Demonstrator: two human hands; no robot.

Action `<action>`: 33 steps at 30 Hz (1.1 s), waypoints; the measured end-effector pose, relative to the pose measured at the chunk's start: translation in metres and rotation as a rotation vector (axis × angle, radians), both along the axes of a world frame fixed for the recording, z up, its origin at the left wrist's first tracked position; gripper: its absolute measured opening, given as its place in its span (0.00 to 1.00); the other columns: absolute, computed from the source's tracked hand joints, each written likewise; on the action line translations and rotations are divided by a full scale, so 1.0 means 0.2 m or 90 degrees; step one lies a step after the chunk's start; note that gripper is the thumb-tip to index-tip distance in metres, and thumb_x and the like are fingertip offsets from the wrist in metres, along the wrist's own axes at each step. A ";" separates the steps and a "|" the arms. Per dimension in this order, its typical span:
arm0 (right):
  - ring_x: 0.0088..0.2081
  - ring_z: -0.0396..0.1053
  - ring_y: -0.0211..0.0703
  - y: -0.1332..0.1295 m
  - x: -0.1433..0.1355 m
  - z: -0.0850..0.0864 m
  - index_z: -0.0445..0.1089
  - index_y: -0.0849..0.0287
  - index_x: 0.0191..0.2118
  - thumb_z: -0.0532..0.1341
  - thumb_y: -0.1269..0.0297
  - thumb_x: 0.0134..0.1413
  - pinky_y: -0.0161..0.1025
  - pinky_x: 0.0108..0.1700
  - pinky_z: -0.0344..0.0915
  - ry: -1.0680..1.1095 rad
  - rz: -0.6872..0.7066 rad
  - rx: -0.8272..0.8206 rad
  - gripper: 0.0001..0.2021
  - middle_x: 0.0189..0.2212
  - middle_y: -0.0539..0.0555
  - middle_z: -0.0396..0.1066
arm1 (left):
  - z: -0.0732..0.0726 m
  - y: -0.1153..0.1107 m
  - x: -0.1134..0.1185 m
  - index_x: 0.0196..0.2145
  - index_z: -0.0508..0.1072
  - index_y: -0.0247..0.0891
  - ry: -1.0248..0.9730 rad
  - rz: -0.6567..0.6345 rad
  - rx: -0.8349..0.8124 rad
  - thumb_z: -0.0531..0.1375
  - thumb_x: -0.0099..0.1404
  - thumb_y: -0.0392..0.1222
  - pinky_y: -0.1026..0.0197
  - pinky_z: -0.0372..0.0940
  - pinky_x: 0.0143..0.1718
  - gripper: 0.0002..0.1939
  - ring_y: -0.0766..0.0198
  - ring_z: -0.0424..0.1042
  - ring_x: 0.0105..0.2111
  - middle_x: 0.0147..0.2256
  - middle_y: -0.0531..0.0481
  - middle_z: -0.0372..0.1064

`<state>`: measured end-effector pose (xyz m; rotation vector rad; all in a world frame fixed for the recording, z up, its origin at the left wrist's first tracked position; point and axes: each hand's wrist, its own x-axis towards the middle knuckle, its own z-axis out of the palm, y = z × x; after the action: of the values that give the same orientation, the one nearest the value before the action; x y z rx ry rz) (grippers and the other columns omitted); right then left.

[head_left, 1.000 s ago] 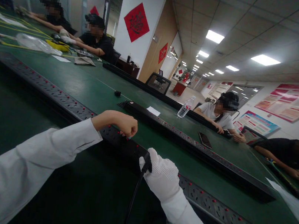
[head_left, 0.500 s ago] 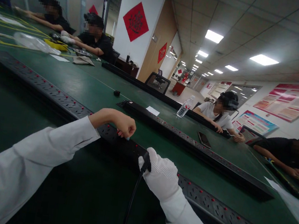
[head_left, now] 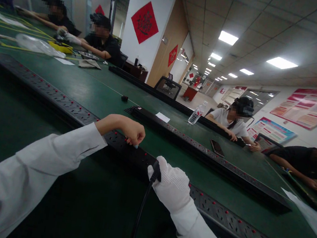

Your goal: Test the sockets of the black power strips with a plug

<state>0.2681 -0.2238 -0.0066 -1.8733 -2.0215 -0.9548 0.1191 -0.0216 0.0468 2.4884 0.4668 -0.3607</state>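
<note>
A long black power strip (head_left: pixel 70 109) with sockets and small red lights or buttons runs across the green table in front of me. My bare left hand (head_left: pixel 133 131) is closed above its middle section, fingertips pressed together at the strip's surface; a speck of light blue shows at them, too small to name. My right hand (head_left: pixel 171 182), in a white dotted glove, grips a black plug (head_left: pixel 156 171) at the strip. From the plug a black cable (head_left: pixel 141 216) hangs down toward me. The plug's front is hidden, so I cannot tell how far it sits in a socket.
Behind lies a second power strip (head_left: pixel 201 153), with a white paper slip (head_left: pixel 162 117), a phone (head_left: pixel 217 147) and a water bottle (head_left: pixel 197 113) near it. A small black piece (head_left: pixel 124 98) rests farther left. Several people sit around the table, one beside a yellow tool (head_left: pixel 60 47).
Both my hands keep their places on the strip. The view has shifted very slightly. At the far left, a co-worker's gloved hand has moved a little.
</note>
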 end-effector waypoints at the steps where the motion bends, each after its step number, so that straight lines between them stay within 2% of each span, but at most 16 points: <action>1: 0.23 0.64 0.35 0.00 0.00 0.00 0.64 0.56 0.43 0.49 0.54 0.54 0.33 0.25 0.47 0.003 -0.002 0.000 0.16 0.23 0.49 0.69 | 0.00 0.00 0.00 0.26 0.67 0.33 0.000 -0.001 0.003 0.54 0.49 0.36 0.69 0.55 0.20 0.05 0.69 0.63 0.21 0.21 0.53 0.63; 18: 0.24 0.65 0.37 0.00 0.00 -0.01 0.63 0.54 0.45 0.48 0.53 0.55 0.35 0.26 0.46 0.021 -0.015 -0.027 0.16 0.25 0.48 0.69 | 0.00 0.01 0.00 0.26 0.68 0.33 0.033 -0.026 0.001 0.54 0.51 0.38 0.69 0.56 0.22 0.06 0.69 0.63 0.22 0.21 0.52 0.63; 26: 0.24 0.65 0.38 0.00 0.00 -0.02 0.62 0.53 0.45 0.48 0.53 0.55 0.36 0.27 0.45 0.017 -0.017 -0.022 0.16 0.25 0.48 0.69 | 0.03 -0.05 0.04 0.35 0.70 0.35 -0.083 -0.021 0.116 0.56 0.53 0.55 0.68 0.57 0.29 0.20 0.66 0.66 0.31 0.34 0.49 0.69; 33: 0.24 0.64 0.37 0.01 0.00 -0.01 0.63 0.54 0.44 0.48 0.54 0.56 0.36 0.27 0.45 0.025 -0.015 -0.027 0.15 0.25 0.49 0.69 | -0.02 -0.08 0.09 0.43 0.67 0.38 -0.052 -0.073 0.088 0.55 0.54 0.55 0.67 0.58 0.31 0.23 0.65 0.66 0.33 0.37 0.49 0.68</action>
<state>0.2678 -0.2228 -0.0086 -1.9260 -2.0164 -0.8816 0.1372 -0.0370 0.0433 2.6608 0.3268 -0.2788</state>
